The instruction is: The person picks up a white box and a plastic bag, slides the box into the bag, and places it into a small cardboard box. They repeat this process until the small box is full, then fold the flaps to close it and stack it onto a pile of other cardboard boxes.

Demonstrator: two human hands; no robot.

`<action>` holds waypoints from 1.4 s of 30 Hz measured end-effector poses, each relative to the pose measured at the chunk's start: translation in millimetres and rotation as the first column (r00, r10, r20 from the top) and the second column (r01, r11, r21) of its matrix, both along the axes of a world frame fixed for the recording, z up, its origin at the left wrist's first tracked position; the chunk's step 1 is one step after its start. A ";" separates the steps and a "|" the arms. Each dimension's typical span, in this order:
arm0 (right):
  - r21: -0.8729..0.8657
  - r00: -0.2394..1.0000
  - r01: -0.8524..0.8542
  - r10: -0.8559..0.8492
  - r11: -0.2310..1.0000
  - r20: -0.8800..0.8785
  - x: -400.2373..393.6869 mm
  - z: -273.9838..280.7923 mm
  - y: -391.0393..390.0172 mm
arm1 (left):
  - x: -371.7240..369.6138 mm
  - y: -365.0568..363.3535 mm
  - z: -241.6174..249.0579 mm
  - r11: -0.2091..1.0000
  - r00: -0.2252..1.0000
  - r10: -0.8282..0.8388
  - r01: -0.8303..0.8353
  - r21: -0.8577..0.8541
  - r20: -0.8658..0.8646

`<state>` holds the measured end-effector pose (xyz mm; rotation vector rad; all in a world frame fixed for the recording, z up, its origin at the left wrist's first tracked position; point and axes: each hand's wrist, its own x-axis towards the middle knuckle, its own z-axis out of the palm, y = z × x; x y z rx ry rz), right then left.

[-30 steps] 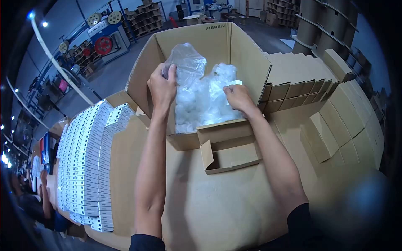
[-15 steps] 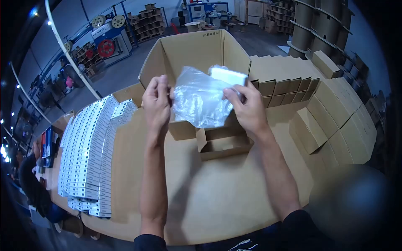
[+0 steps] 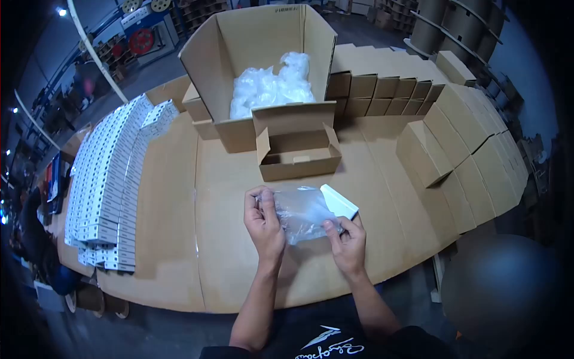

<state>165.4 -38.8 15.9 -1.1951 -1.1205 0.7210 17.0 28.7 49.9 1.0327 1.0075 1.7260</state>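
Note:
A clear plastic bag [image 3: 302, 209] is stretched between my two hands above the table, close to my body. My left hand [image 3: 264, 222] is closed on the bag's left side. On the other side, my right hand [image 3: 348, 242] pinches the bag's right edge and also holds a white box-like item [image 3: 338, 202], partly hidden behind the bag and fingers. Just beyond my hands stands an open brown carton [image 3: 302, 169] with its lid and side flaps up; no contents show in it.
Behind the small carton, a large open box [image 3: 200, 78] holds crumpled clear plastic bags [image 3: 272, 90]. Stacked white boxes [image 3: 107, 185] line the left side. Closed brown cartons [image 3: 472, 149] are stacked on the right and at the back right. A blurred round object [image 3: 499, 287] is at lower right.
Both hands have come down and nearer to my body with the bag and white item. The view has tilted downward, and the bags in the large box now show.

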 end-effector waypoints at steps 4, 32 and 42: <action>0.004 0.994 -0.096 0.096 0.995 0.043 12.1 5.9 -2.6 | -5.7 -21.8 -9.8 0.996 0.980 -0.090 0.090 -0.009 -0.176; -0.126 0.933 -0.055 0.096 0.990 0.346 15.7 16.0 -23.0 | -37.3 -17.4 23.0 0.835 0.324 -0.265 0.549 -0.048 -0.908; -0.147 0.965 -0.009 0.047 0.989 0.260 22.5 -14.4 -23.1 | -29.2 -9.8 -20.6 0.996 0.976 -0.020 0.040 0.085 -0.218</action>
